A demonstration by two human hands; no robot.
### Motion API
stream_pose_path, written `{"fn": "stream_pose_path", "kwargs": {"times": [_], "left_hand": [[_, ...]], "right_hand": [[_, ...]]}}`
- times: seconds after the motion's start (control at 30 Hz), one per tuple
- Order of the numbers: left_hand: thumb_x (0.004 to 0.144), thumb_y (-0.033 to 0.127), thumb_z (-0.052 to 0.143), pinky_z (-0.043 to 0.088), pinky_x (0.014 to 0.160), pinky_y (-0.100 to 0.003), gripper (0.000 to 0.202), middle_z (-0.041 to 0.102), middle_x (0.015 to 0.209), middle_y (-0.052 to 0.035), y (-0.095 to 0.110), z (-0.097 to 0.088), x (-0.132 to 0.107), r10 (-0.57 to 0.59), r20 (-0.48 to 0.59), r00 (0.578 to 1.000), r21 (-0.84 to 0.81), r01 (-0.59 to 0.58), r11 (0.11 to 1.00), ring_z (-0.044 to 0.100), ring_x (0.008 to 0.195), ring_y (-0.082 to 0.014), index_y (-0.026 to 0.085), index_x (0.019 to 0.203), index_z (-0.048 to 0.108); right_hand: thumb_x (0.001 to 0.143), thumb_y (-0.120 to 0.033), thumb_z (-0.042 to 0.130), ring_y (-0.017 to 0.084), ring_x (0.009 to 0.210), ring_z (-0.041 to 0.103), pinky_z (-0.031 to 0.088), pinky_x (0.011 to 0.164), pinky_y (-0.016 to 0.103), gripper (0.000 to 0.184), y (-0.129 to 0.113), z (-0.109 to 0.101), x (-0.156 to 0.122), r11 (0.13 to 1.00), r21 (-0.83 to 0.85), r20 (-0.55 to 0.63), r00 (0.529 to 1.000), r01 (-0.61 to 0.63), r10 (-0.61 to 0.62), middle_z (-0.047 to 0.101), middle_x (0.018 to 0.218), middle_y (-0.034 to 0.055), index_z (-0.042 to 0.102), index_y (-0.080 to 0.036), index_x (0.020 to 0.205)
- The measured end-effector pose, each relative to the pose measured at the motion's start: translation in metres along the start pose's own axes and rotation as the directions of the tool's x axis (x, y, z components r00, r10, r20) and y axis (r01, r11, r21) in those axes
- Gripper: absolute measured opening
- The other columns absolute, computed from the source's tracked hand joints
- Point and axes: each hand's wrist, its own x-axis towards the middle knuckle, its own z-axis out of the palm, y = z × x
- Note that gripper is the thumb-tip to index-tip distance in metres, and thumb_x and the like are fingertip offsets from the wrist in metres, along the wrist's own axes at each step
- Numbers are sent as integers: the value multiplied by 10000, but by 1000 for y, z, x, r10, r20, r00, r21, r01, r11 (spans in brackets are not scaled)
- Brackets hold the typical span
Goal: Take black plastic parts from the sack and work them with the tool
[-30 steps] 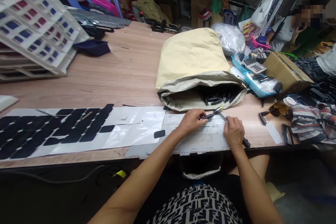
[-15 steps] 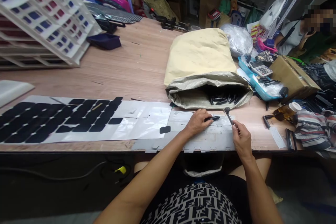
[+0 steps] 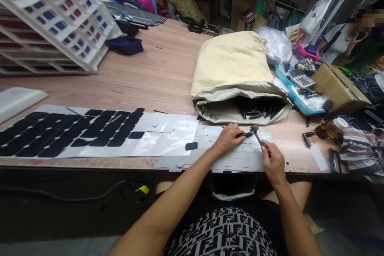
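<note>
My left hand (image 3: 228, 139) is closed around a slim black part (image 3: 246, 134), holding it low over the grey mat (image 3: 222, 163). In my right hand (image 3: 273, 163) is a ratchet wrench (image 3: 258, 137), gripped by its metal handle. Its round head meets the tip of the black part, or lies right beside it; I cannot tell whether they touch. Just behind both hands, a cream sack (image 3: 231, 58) lies with its mouth facing me, and several similar black parts (image 3: 259, 112) show inside. A loose black patch (image 3: 191, 146) lies on white sheeting to the left.
White sheeting (image 3: 162, 144) bearing rows of black patches (image 3: 57, 130) covers the left front. A white crate (image 3: 87, 58) stands behind it. To the right are a blue basket (image 3: 309, 106), a cardboard box (image 3: 339, 88), a bottle (image 3: 327, 129) and striped cloth (image 3: 358, 148). Another person sits at far right.
My right hand has brought the ratchet wrench leftward, its head now at the black part's tip. My left hand keeps its hold. The whole view has shifted slightly.
</note>
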Motion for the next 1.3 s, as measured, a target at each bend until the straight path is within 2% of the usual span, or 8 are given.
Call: {"fn": "stream_pose_path", "kwargs": {"times": [0.23, 0.33, 0.5, 0.77, 0.9, 1.07, 1.2, 1.3], "left_hand": [[842, 259, 702, 423, 757, -323, 111, 589, 810, -25, 1, -1, 1, -14, -3, 1000, -28, 14, 1000, 532, 833, -190, 224, 920, 774], [832, 273, 714, 428, 785, -330, 151, 611, 840, -29, 1, -1, 2, -23, -3, 1000, -28, 23, 999, 545, 860, -197, 221, 962, 771], [816, 268, 706, 426, 781, -330, 142, 612, 831, -29, 5, -2, 1, -45, 1, 999, -22, 45, 999, 547, 864, -202, 213, 936, 759], [808, 290, 713, 421, 810, -340, 136, 622, 853, -23, 5, -5, 0, -24, 24, 999, -33, 24, 999, 537, 865, -204, 214, 920, 731], [793, 301, 738, 421, 879, -360, 132, 637, 927, -27, 20, -18, -20, 105, 93, 990, -125, -93, 988, 544, 914, -204, 220, 897, 729], [754, 254, 769, 397, 991, -390, 139, 626, 1142, -38, 53, -27, -77, 284, 253, 925, -202, -237, 950, 528, 1103, -237, 240, 886, 729], [707, 254, 792, 375, 1041, -444, 255, 604, 1241, -67, 68, -24, -99, 290, 277, 916, -136, -261, 956, 494, 1192, -284, 237, 949, 712], [750, 295, 745, 442, 953, -398, 231, 662, 1102, -60, 67, -24, -80, 186, 202, 962, -173, -152, 973, 559, 1068, -246, 219, 961, 688]], "right_hand": [[978, -247, 459, 189, 941, 678, 533, 847, 313, 292, -2, 8, -3, 999, -35, 93, 995, 40, -36, 717, 1008, 68, 684, -220, 1163], [975, -256, 468, 193, 959, 665, 513, 856, 312, 287, 9, 6, 6, 994, -103, 11, 999, 39, -38, 715, 1011, 68, 686, -215, 1156], [961, -244, 472, 205, 893, 600, 452, 822, 316, 283, 34, 6, 26, 934, -357, -133, 990, -8, -42, 696, 953, 73, 701, -203, 1123], [945, -210, 506, 210, 843, 513, 385, 779, 307, 231, 46, 17, 25, 829, -559, -87, 995, -2, -56, 644, 906, 62, 689, -206, 1085], [948, -213, 506, 207, 844, 505, 368, 773, 303, 226, 43, 16, 25, 813, -582, -73, 996, 2, -55, 634, 907, 55, 675, -215, 1097], [944, -219, 505, 208, 844, 489, 347, 750, 307, 220, 42, 17, 25, 801, -599, -68, 997, -16, -31, 620, 913, 57, 664, -218, 1097], [942, -217, 513, 209, 847, 486, 341, 747, 309, 218, 40, 17, 25, 788, -616, -67, 997, -20, -27, 618, 904, 53, 666, -220, 1098], [944, -220, 506, 209, 848, 482, 333, 740, 310, 221, 40, 17, 24, 787, -616, -67, 998, -23, -23, 615, 911, 55, 662, -220, 1100]]}}
